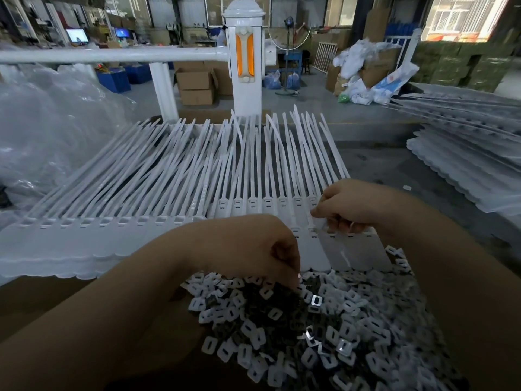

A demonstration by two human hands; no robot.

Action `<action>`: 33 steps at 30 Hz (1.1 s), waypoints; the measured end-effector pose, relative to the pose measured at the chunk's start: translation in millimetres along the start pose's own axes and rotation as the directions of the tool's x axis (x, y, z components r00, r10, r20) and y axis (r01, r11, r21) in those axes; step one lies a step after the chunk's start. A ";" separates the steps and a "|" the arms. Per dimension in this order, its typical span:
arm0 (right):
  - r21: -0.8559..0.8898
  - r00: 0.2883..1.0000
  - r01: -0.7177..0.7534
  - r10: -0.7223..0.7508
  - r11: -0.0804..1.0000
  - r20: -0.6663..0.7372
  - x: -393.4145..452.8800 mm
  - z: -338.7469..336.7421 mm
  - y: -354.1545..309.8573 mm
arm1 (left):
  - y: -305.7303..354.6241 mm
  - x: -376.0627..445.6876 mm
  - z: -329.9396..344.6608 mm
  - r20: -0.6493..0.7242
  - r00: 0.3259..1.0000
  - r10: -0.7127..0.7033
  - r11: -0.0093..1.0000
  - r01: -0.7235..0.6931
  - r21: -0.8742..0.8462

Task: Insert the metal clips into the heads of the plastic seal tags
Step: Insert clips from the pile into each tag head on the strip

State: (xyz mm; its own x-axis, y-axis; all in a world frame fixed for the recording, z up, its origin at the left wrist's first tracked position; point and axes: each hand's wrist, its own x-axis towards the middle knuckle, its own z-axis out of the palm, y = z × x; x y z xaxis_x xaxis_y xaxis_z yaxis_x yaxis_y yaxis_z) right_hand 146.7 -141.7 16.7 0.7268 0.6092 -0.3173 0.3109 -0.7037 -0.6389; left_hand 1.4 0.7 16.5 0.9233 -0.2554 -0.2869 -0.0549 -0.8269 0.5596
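One head-worn camera looks forward and down, close over the worktable.

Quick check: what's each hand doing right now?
Left hand: fingers curled down into the pile of metal clips, picking.
Right hand: fingers curled on the seal tags at their heads.

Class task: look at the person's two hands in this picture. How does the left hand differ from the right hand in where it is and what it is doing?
The left hand reaches down into the pile of metal clips, fingertips among them; the right hand sits higher and farther out, over the seal tags.
The left hand's grip is hidden; the right hand pinches at a tag head.
Both hands are bare, with fingers curled downward.
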 end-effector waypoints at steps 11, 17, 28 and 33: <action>0.188 0.891 0.399 -0.428 0.897 0.151 -15.5 -6.7 -4.5 | -14.2 -2.4 -2.9 -0.196 0.955 -0.223 0.657 -0.001 -0.754; 0.180 0.858 0.440 -0.471 0.879 0.202 -15.3 -7.2 -5.5 | -14.9 -1.2 -4.0 -0.215 0.932 -0.292 0.498 -0.044 -0.866; 0.114 0.871 0.448 -0.462 0.887 0.167 -19.4 -2.4 -8.2 | -13.0 -1.3 -3.1 -0.180 0.930 -0.320 0.415 -0.033 -0.909; 0.136 0.907 0.391 -0.406 0.911 0.113 -17.6 -1.3 -9.6 | -11.6 -0.8 -4.0 -0.273 0.910 -0.312 0.507 -0.084 -0.858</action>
State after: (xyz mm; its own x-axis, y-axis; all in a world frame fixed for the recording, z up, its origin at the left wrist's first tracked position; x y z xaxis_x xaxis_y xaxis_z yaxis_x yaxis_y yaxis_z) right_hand 131.7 -146.1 29.3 0.4635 0.8795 -0.1078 0.4837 -0.3531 -0.8008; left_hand 2.8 12.4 13.3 0.9612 0.1618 -0.2233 0.2210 0.0321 0.9747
